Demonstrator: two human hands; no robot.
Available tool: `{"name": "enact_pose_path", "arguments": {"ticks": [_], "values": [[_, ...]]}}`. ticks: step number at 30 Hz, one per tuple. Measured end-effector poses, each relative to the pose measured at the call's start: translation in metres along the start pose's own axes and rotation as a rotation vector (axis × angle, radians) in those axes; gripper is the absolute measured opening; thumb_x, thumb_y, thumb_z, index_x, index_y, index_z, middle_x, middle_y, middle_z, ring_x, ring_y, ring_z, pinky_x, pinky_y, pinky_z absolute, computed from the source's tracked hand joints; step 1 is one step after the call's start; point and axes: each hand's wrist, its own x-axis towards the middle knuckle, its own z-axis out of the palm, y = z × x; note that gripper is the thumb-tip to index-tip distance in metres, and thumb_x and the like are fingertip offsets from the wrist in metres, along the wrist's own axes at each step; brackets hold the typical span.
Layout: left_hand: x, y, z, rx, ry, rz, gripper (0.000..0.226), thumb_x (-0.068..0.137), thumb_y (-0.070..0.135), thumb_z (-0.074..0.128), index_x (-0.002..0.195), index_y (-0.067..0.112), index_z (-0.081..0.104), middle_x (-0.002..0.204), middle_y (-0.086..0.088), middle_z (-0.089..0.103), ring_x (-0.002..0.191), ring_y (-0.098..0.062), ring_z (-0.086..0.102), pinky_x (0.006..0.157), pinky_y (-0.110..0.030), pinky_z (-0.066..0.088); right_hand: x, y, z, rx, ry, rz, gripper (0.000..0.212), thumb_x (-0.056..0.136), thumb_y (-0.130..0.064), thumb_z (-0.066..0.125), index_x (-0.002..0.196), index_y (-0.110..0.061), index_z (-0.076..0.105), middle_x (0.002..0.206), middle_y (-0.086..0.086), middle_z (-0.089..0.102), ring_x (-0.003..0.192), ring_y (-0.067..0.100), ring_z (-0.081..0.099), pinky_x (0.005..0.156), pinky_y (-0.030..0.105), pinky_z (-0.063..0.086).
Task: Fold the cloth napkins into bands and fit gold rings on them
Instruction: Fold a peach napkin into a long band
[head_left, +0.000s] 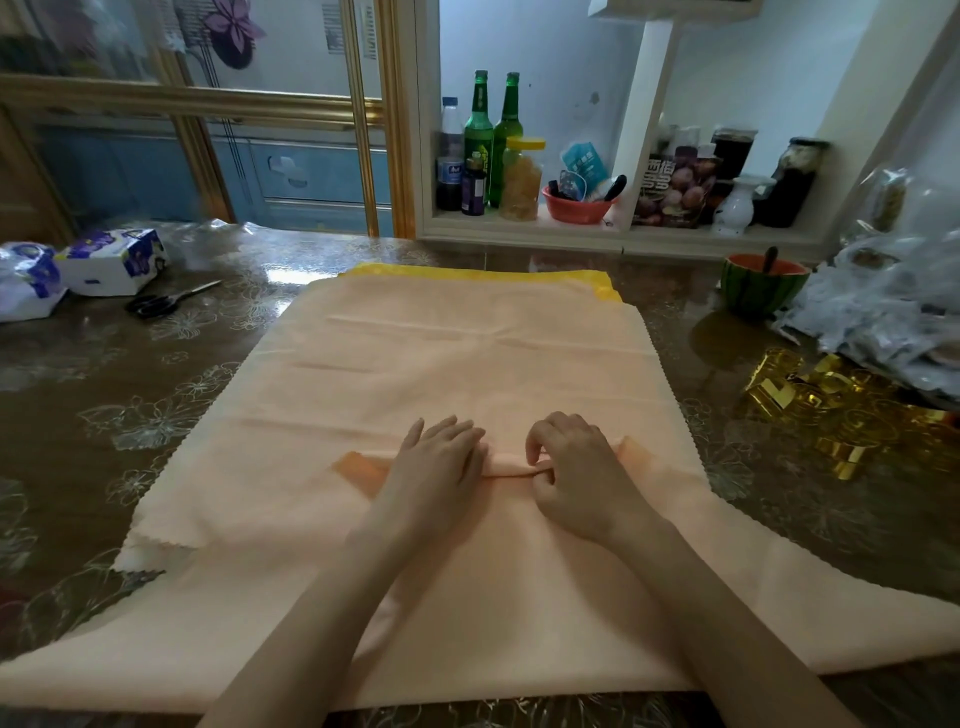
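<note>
We're mid-fold on the pale peach cloth napkin (467, 364), spread across the middle of the glossy flower-patterned worktop (156, 415) w/ a yellow cloth (571, 274) showing past its far edge. Left hand (436, 462) lies flat, fingers straight, pressing the narrow folded ridge (509, 469). Right hand (571, 467) has its fingers curled and pinches that ridge just beside the left.

To do it well, we'd say: left pins, right turns, then both work outward from the centre so the band's width is even to both ends. Flatten the creases in the far half first, or they'll get folded in.

Edges: the napkin's sides are zigzag-cut, and the near-left corner looks doubled over, so sort that before the band gets there. Room: plenty of bare cloth ahead. Gold metal rings (831, 415) sit near the right edge, not touching. Black-handled scissors (171, 301) and green melon-shaped bowl (763, 286) are well apart.
</note>
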Motion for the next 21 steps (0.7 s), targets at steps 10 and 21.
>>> {"name": "enact_pose_path", "arguments": {"ticks": [10,21], "values": [[-0.005,0.007,0.016,0.125,-0.155,-0.159,0.053,0.102,0.037,0.013,0.151,0.018,0.003,0.158,-0.007,-0.006,0.146,-0.020,-0.007,0.116,-0.041,-0.004,-0.002,-0.022,0.020,-0.012,-0.083,-0.041,0.065,0.086,-0.041,0.011,0.133,-0.014,0.048,0.140,0.006,0.047,0.131,0.021,0.039,0.108,0.029,0.024],[0.000,0.005,0.020,0.148,-0.170,-0.193,0.055,0.101,0.042,0.011,0.150,0.025,-0.008,0.157,-0.006,-0.015,0.144,-0.021,-0.016,0.113,-0.044,-0.015,-0.006,-0.006,0.017,-0.190,-0.358,0.094,0.065,0.094,-0.058,0.011,0.151,-0.027,0.000,0.159,-0.001,-0.008,0.146,0.014,-0.008,0.116,0.037,-0.008]]}}
